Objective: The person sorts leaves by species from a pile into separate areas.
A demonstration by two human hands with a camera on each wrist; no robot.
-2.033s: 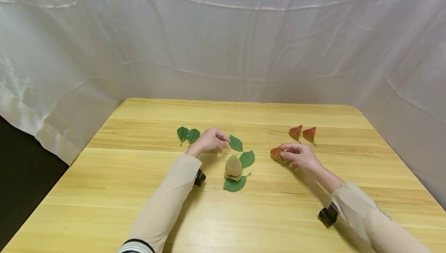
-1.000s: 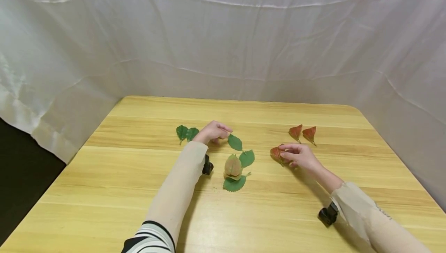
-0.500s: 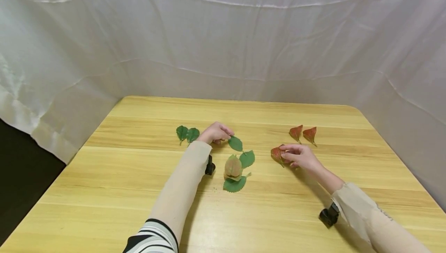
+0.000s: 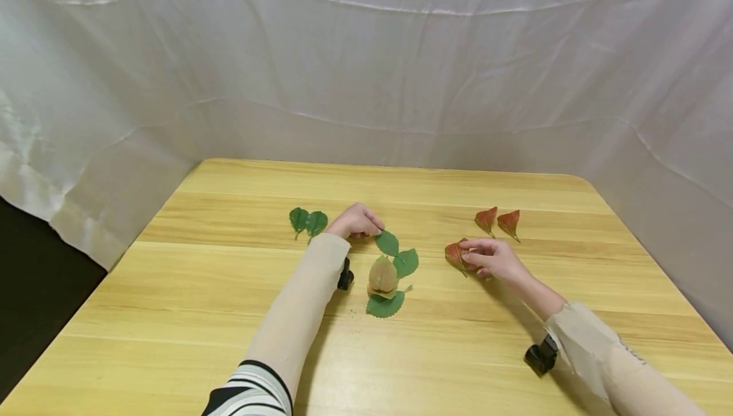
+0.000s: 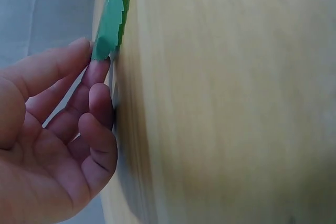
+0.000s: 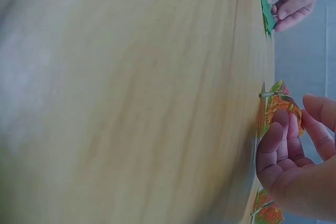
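My left hand [image 4: 356, 221] pinches the tip of a toothed green leaf [image 4: 387, 243], as the left wrist view shows from the side. The leaf's stem end overlaps a second green leaf [image 4: 406, 263] just below it. Beside that lies a tan, bud-like piece [image 4: 382, 274] with a greenish tip, and a third green leaf [image 4: 385, 305] under its lower end. To the right, my right hand [image 4: 495, 257] holds a red-orange leaf [image 4: 454, 254] by its edge between thumb and fingers. In the right wrist view this red-orange leaf [image 6: 281, 106] stands tilted up, its lower part hidden by fingers.
Two darker green leaves [image 4: 308, 221] lie left of my left hand. Two red leaves [image 4: 497, 221] lie behind my right hand. The wooden table [image 4: 143, 314] ends at a pale hanging cloth [image 4: 366, 72] at the back and sides.
My left hand went from beside the upper green leaf to pinching its tip. That leaf has slid slightly nearer me, onto the second green leaf. My right hand has hardly moved.
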